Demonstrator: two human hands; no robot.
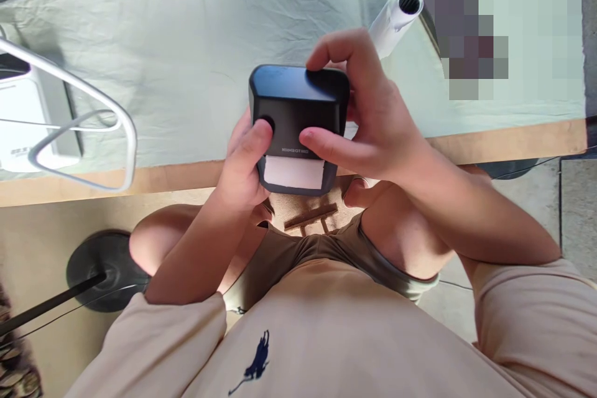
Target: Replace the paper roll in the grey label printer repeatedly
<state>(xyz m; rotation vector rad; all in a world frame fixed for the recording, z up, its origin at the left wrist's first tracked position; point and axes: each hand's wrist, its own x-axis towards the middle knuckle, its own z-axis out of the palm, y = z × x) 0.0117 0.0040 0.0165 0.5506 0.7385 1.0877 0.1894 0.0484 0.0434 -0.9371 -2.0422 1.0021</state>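
Both my hands hold a dark, rounded label printer (298, 118) in front of me, just over the table's front edge. A strip of white label paper (293, 174) shows at its near end. Round its left side is my left hand (245, 161), closed, with the thumb on the front face and the other fingers mostly hidden behind. My right hand (368, 106) grips the right side, its thumb on the front face and its index finger bent over the glossy top.
A white cylinder with a dark open end (387, 22) lies on the pale table cover (196, 31), near a blurred-out patch. On the left, a white cable (125, 118) loops past a white box-shaped device (28, 118). A round black stand base (100, 270) is on the floor.
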